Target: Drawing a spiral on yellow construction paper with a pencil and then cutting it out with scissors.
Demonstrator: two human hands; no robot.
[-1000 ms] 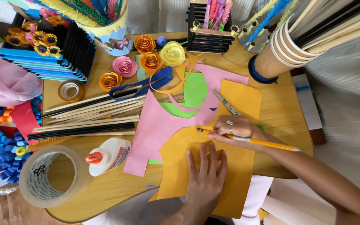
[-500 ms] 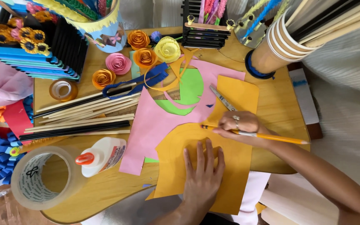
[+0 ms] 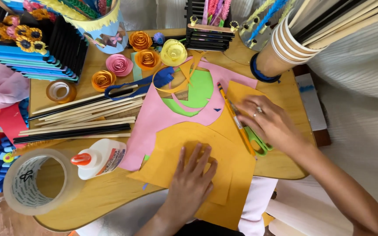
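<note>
My left hand (image 3: 192, 177) lies flat, fingers spread, on an orange paper sheet (image 3: 171, 146) at the table's front edge. My right hand (image 3: 267, 123) rests with its fingers apart on a pair of green-handled scissors (image 3: 256, 140) at the sheet's right side. A yellow pencil (image 3: 235, 118) lies loose on the paper just left of that hand. A cut pink sheet (image 3: 156, 118) and a green piece (image 3: 197, 91) lie partly under the orange sheet, behind it.
A white glue bottle (image 3: 101, 158) and a big clear tape roll (image 3: 31, 181) stand front left on the wooden table (image 3: 92, 199). Thin sticks (image 3: 79, 116), paper roses (image 3: 141, 41), a small tape roll (image 3: 61, 91) and a ringed paper cup (image 3: 276, 52) crowd the back.
My right hand has let go of the yellow pencil, which now lies on the paper, and has moved onto the scissors. The left hand stays pressed on the orange sheet.
</note>
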